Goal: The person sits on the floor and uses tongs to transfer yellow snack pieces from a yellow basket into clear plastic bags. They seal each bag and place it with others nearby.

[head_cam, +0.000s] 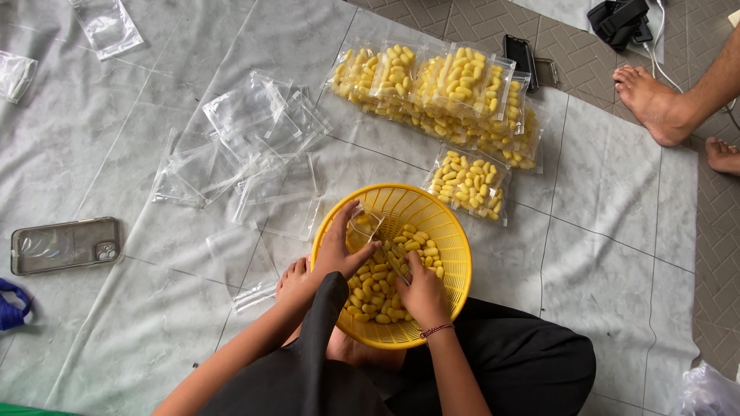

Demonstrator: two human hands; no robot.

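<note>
A round yellow basket point(451, 231) sits on the floor before my knees, holding several small yellow oval cocoons point(370, 285). My left hand point(339, 246) holds a small clear plastic bag point(362, 227) open over the basket. My right hand point(420, 289) rests among the cocoons, fingers curled around a few of them next to the bag. A red thread bracelet point(436, 330) circles my right wrist.
Filled bags of cocoons point(451, 85) lie stacked beyond the basket, one apart point(468, 183). Empty clear bags point(247, 146) are scattered at left. A phone in a clear case point(65, 245) lies far left. Another person's bare feet point(655, 100) stand at upper right.
</note>
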